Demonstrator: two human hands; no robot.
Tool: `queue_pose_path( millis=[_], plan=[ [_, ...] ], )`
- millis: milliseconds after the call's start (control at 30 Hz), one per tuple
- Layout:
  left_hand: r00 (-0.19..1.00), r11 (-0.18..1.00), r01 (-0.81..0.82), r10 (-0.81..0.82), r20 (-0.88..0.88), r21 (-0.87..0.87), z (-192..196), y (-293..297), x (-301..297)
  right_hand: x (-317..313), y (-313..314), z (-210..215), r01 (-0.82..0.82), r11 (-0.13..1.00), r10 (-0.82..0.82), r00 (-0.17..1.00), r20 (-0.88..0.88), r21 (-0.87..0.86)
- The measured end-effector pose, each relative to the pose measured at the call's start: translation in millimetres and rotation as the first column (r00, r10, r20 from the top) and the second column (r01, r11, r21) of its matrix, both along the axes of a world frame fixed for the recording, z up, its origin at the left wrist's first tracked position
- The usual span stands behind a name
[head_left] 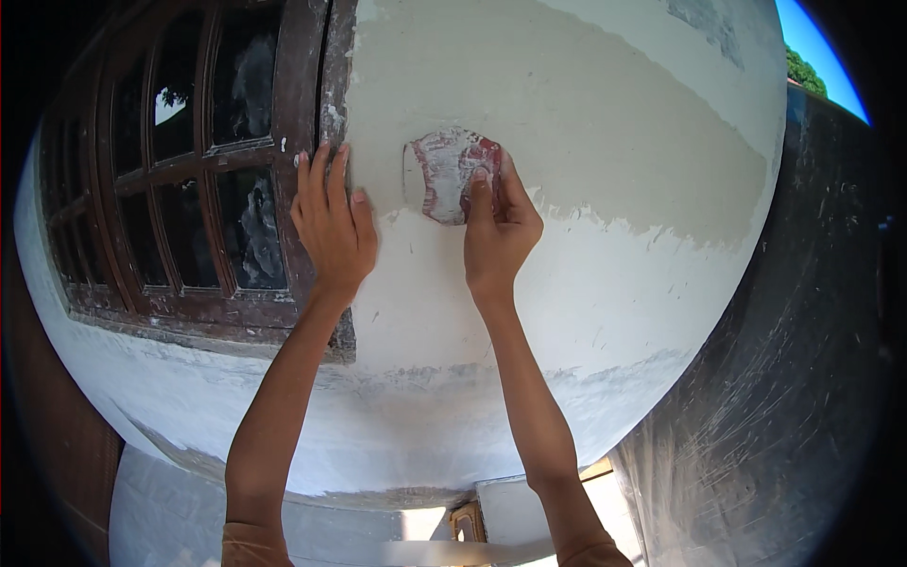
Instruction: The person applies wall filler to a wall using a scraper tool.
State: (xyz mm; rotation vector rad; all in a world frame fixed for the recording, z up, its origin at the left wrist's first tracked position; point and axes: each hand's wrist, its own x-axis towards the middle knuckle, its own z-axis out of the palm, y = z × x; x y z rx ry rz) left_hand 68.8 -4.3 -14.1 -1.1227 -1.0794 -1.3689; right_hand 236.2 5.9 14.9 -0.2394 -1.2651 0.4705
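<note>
My right hand grips a red putty spreader smeared with white filler, the thumb on its near face and the fingers around its right edge. The spreader lies against the wall, on a band of damp greyish filler that ends in a ragged lower edge over the paler white surface. My left hand rests with fingers stretched upward on the dark brown window frame and the strip of wall beside it. Nothing shows in that hand, though its palm side is hidden.
Glass panes with white smears fill the window at left. On the right stands a dark, scratched sheet beside the wall's curved-looking edge. Low down, below the wall, a small brown-framed object sits near a pale board.
</note>
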Motion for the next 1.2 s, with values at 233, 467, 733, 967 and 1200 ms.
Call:
queue_pose_path(
  millis=[233,467,733,967,1200],
  plan=[
    [1.000,1.000,0.011,-0.011,0.004,0.016,-3,5,1,75,12,7,0.146,0.988,-0.156,0.891,-0.427,-0.056],
    [1.000,1.000,0.011,-0.011,0.006,0.014,-1,2,-2,4,-13,0,-0.106,0.994,0.102,0.987,-0.125,-0.024],
    [1.000,1.000,0.019,-0.019,0.022,0.005,-4,4,0,69,13,3,0.081,0.996,-0.085,0.902,-0.424,-0.027],
    [1.000,1.000,0.007,-0.007,0.008,-0.009,-1,-1,0,13,-4,2,-0.129,0.992,0.126,0.980,-0.156,-0.008],
    [1.000,1.000,-0.022,0.022,0.011,0.010,-2,4,0,81,31,-2,0.083,0.996,-0.092,0.914,-0.395,-0.038]
  ],
)
